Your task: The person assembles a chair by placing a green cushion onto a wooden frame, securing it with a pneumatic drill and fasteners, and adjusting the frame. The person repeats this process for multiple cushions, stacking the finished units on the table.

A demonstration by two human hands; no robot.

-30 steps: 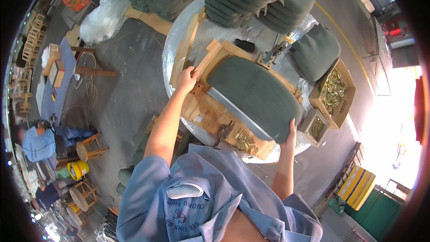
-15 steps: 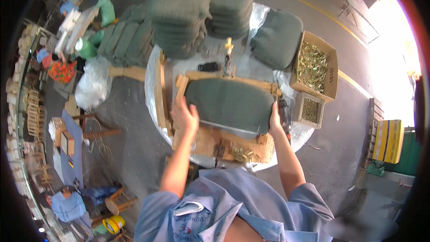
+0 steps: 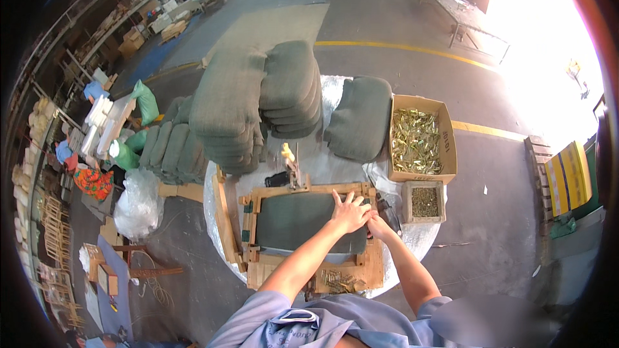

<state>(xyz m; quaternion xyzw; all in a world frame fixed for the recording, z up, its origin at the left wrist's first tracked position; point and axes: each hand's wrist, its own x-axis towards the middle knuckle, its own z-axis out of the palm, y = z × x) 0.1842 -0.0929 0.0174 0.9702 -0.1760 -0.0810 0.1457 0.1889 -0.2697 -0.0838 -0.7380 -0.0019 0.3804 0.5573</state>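
A dark green fabric-covered cushion panel [image 3: 296, 222] lies inside a wooden frame jig [image 3: 309, 189] on the round table in front of me. My left hand [image 3: 350, 213] reaches across to its right end, fingers spread, pressing on the fabric beside the frame. Close against it, my right hand [image 3: 379, 225] is at the jig's right side; its fingers are curled and partly hidden, so what they hold is unclear. A toggle clamp with a yellow grip [image 3: 290, 162] stands at the jig's far edge. Small metal fasteners [image 3: 338, 280] lie on the wooden board at the near side.
Tall stacks of green cushion panels [image 3: 225, 103] rise behind the jig, with a single panel [image 3: 361, 116] to their right. A carton of brass-coloured metal pieces [image 3: 416, 142] and a smaller box of tiny fasteners [image 3: 423, 203] sit at the right. A dark tool [image 3: 389, 211] lies beside the jig.
My left hand has moved from the panel's left end to its right end. My right hand has stayed at that side, now touching the left. The panel sits lower within the jig; the view has tilted up.
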